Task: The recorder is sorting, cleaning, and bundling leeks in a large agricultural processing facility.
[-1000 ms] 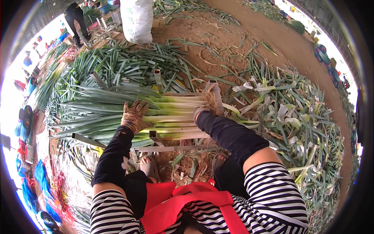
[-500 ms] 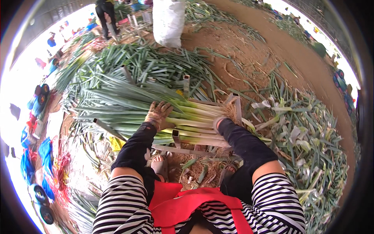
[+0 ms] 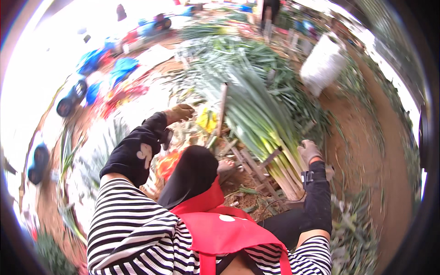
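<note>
A thick bundle of leeks (image 3: 261, 119) lies in a low metal frame (image 3: 250, 162), green leaves away from me and pale stalks toward me. My gloved right hand (image 3: 310, 152) is at the right edge of the stalks, fingers bent; whether it presses on them is hard to see. My gloved left hand (image 3: 180, 112) is off to the left of the bundle, apart from it, with nothing visible in its loosely spread fingers. A yellow piece of plastic (image 3: 207, 120) lies between that hand and a frame post (image 3: 222, 107). The picture is smeared by motion.
A large white sack (image 3: 323, 64) stands at the far right, beyond a heap of cut leek leaves (image 3: 233, 52). Red strings (image 3: 121, 94) and blue plastic (image 3: 123, 68) lie at the left. Leaf scraps (image 3: 350, 229) cover the ground at lower right. Another person (image 3: 269, 11) stands far back.
My left hand has left the leek leaves and swung out left. My right hand stays by the stalks, now at their right edge. The whole view has turned left.
</note>
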The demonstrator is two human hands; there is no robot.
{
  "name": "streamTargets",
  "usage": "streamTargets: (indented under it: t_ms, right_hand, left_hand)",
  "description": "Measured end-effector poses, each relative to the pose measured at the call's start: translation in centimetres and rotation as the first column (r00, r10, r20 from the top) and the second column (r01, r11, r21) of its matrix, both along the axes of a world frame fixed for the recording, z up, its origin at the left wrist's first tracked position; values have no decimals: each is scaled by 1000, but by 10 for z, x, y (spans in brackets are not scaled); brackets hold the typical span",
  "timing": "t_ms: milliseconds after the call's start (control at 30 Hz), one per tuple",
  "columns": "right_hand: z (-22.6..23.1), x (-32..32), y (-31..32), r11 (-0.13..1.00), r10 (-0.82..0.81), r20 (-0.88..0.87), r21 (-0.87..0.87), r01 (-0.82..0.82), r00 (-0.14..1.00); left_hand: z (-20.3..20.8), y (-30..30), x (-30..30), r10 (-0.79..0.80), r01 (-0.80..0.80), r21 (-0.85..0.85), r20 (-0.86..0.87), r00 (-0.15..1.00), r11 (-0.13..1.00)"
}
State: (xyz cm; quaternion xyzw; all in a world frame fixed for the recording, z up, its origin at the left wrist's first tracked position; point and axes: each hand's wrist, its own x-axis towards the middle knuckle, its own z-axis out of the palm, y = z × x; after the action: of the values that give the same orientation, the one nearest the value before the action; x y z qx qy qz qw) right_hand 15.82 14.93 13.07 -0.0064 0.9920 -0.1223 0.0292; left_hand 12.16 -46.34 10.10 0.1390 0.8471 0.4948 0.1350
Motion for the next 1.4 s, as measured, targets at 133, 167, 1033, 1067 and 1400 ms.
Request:
streamTargets:
  t_ms: [133, 167, 1033, 1067, 1400]
  right_hand:
    - [5, -16, -46, 972, 166, -170, -141, -191, 971]
    - [2, -15, -52, 959, 219, -191, -141, -247, 957]
    - [-4, 36, -80, 789, -283, 288, -472, 393, 915]
    - [-3, 37, -77, 787, -285, 286, -474, 393, 915]
    - [-5, 56, -76, 806, -232, 205, -507, 306, 951]
  left_hand:
    - [-5, -122, 178, 458, -493, 116, 236, 857, 862]
    - [-13, -146, 224, 562, -605, 103, 274, 780, 789]
    - [-238, -58, 223, 808, -648, -513, 175, 563, 563]
    - [-233, -54, 209, 788, -605, -546, 185, 587, 579]
    - [-246, -1, 199, 493, 0, -795, 376, 785, 607]
